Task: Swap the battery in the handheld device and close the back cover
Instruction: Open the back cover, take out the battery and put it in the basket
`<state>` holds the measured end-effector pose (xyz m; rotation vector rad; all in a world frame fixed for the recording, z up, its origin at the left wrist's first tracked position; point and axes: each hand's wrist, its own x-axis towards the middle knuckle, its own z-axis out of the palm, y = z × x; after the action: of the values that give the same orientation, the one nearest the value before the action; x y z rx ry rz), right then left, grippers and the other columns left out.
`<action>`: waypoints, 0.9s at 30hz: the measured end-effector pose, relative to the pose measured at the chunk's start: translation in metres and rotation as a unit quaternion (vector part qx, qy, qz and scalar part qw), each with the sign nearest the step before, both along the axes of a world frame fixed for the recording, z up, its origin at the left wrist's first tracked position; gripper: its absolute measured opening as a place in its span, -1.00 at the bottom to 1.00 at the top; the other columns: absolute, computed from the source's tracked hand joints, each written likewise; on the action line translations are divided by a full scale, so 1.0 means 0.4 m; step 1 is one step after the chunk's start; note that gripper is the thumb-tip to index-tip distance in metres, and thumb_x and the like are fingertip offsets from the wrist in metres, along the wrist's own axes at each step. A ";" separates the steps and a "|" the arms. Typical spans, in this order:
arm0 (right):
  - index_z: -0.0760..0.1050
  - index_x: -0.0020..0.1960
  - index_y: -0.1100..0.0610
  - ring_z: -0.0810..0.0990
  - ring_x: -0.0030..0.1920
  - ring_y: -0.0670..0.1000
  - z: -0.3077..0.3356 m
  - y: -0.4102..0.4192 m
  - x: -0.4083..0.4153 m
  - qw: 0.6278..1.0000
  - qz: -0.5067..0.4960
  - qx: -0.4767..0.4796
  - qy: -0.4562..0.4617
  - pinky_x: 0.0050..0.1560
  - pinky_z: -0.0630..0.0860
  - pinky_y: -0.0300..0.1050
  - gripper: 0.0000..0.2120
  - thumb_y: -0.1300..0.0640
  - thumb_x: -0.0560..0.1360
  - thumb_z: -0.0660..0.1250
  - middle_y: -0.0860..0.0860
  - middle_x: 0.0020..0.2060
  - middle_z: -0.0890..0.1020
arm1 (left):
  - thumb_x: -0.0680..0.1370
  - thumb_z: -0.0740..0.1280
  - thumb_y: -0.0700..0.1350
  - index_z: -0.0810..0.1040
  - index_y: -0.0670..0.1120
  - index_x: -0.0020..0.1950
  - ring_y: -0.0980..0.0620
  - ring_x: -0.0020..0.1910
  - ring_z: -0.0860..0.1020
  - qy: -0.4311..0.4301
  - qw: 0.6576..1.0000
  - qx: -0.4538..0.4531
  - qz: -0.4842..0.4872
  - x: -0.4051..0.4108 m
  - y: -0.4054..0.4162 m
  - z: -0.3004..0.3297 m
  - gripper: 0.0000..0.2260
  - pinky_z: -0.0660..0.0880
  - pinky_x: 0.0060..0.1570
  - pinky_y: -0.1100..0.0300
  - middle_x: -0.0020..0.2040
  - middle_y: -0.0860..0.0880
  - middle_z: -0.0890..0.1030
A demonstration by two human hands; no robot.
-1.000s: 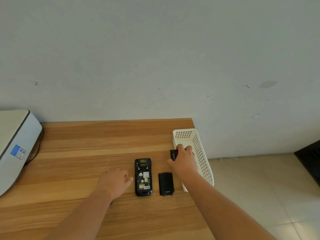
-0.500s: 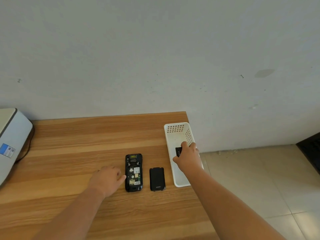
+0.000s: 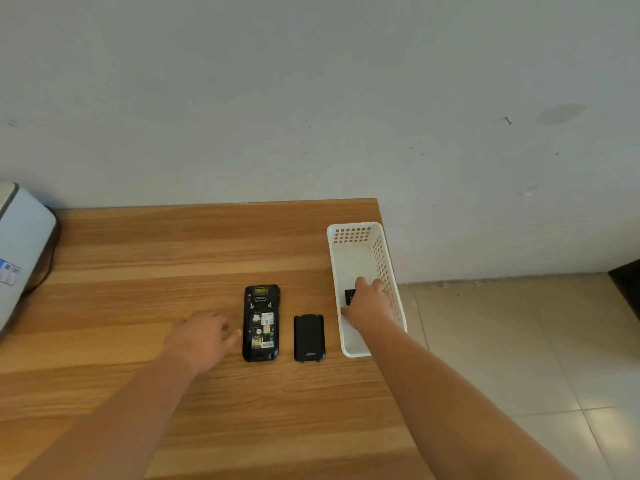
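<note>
The black handheld device (image 3: 261, 323) lies face down on the wooden table, its back off and the battery bay bare with labels showing. Its black back cover (image 3: 309, 337) lies just to its right. My left hand (image 3: 202, 337) rests on the table beside the device's left edge, fingers loosely bent, holding nothing. My right hand (image 3: 369, 304) reaches down into the white basket (image 3: 353, 233) and grips a black battery (image 3: 349, 296), mostly hidden under my fingers.
The basket stands at the table's right edge, with tiled floor (image 3: 519, 358) beyond. A grey-white machine (image 3: 17, 258) with a cable sits at the far left. A plain wall runs along the table's back edge.
My right hand carried the black battery from beside the basket's left wall over the rim and down inside the basket. My left hand stayed by the device.
</note>
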<state>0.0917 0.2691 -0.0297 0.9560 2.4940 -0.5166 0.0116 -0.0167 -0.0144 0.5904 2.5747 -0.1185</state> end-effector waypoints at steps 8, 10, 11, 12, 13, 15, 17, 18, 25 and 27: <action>0.25 0.35 0.09 0.47 0.21 0.21 -0.022 0.002 0.001 0.999 -0.004 -0.024 -0.022 0.10 0.55 0.10 -0.54 0.10 0.53 0.35 0.17 0.34 0.28 | 0.60 0.12 0.22 0.54 0.05 0.10 0.04 0.08 0.50 -0.003 1.000 0.018 0.005 -0.010 0.008 0.004 -0.66 0.45 0.12 0.05 0.07 0.07 0.57; 0.24 0.36 0.09 0.47 0.22 0.21 -0.020 0.001 0.000 0.999 -0.004 -0.023 -0.024 0.11 0.54 0.10 -0.53 0.09 0.53 0.34 0.17 0.34 0.28 | 0.60 0.12 0.22 0.54 0.04 0.08 0.06 0.04 0.50 -0.003 1.000 0.024 0.005 -0.008 0.009 0.006 -0.67 0.46 0.11 0.05 0.05 0.07 0.57; 0.23 0.37 0.10 0.46 0.23 0.21 -0.017 0.000 0.000 0.999 -0.004 -0.022 -0.024 0.11 0.54 0.10 -0.53 0.08 0.54 0.33 0.17 0.34 0.29 | 0.60 0.12 0.21 0.54 0.04 0.09 0.06 0.03 0.50 -0.003 1.000 0.027 0.004 -0.007 0.009 0.007 -0.67 0.47 0.11 0.06 0.05 0.07 0.57; 0.22 0.37 0.10 0.46 0.23 0.20 -0.012 -0.001 -0.001 0.999 -0.005 -0.022 -0.023 0.12 0.53 0.09 -0.53 0.07 0.54 0.32 0.17 0.33 0.30 | 0.60 0.12 0.21 0.54 0.04 0.09 0.07 0.03 0.50 -0.002 1.000 0.030 0.004 -0.006 0.009 0.008 -0.67 0.47 0.11 0.06 0.04 0.07 0.57; 0.22 0.37 0.10 0.46 0.21 0.19 -0.006 -0.001 -0.003 1.000 -0.007 -0.023 -0.019 0.11 0.54 0.09 -0.53 0.06 0.54 0.31 0.16 0.31 0.32 | 0.60 0.12 0.21 0.54 0.04 0.10 0.08 0.03 0.50 0.000 0.999 0.034 0.002 -0.004 0.009 0.010 -0.68 0.47 0.12 0.06 0.04 0.08 0.56; 0.24 0.36 0.09 0.48 0.16 0.15 0.012 0.000 -0.005 1.000 -0.014 -0.024 -0.008 0.08 0.54 0.07 -0.55 0.03 0.55 0.30 0.14 0.25 0.37 | 0.61 0.12 0.20 0.53 0.05 0.12 0.09 0.03 0.50 -0.002 0.999 0.038 0.000 -0.003 0.008 0.016 -0.68 0.48 0.13 0.06 0.05 0.08 0.56; 0.26 0.37 0.09 0.48 0.07 0.09 0.036 0.004 -0.010 1.000 -0.021 -0.018 0.002 0.03 0.57 0.04 -0.55 0.01 0.55 0.29 0.11 0.20 0.41 | 0.61 0.12 0.20 0.54 0.05 0.12 0.09 0.03 0.49 -0.002 0.999 0.042 0.001 -0.005 0.007 0.023 -0.68 0.48 0.14 0.06 0.04 0.08 0.55; 0.27 0.37 0.10 0.46 0.02 0.07 0.050 0.006 -0.013 1.000 -0.024 -0.018 0.008 -0.01 0.59 0.01 -0.55 0.01 0.55 0.29 0.11 0.18 0.42 | 0.61 0.12 0.20 0.54 0.05 0.11 0.09 0.01 0.49 -0.001 0.999 0.045 0.000 -0.006 0.005 0.028 -0.68 0.48 0.14 0.06 0.02 0.09 0.55; 0.31 0.41 0.07 0.53 0.18 0.11 0.172 -0.023 -0.055 0.995 0.034 0.042 0.085 -0.01 0.55 0.01 -0.54 -0.06 0.57 0.23 0.06 0.30 0.44 | 0.62 0.10 0.19 0.52 0.07 0.06 0.13 -0.08 0.51 0.010 0.997 0.073 0.002 -0.018 0.000 0.079 -0.72 0.49 0.10 0.10 -0.08 0.12 0.56; 0.31 0.44 0.05 0.48 0.27 0.12 0.195 -0.048 -0.070 0.992 0.068 0.057 0.094 0.14 0.53 0.09 -0.49 -0.11 0.55 0.23 0.04 0.35 0.42 | 0.62 0.10 0.19 0.50 0.07 0.04 0.14 -0.11 0.50 0.014 0.997 0.077 0.003 -0.022 -0.011 0.093 -0.73 0.51 0.06 0.12 -0.12 0.12 0.53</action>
<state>0.0637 0.2497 0.0484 0.8020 2.7602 -0.4428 0.0027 -0.0210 0.0227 0.6409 2.6278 0.0746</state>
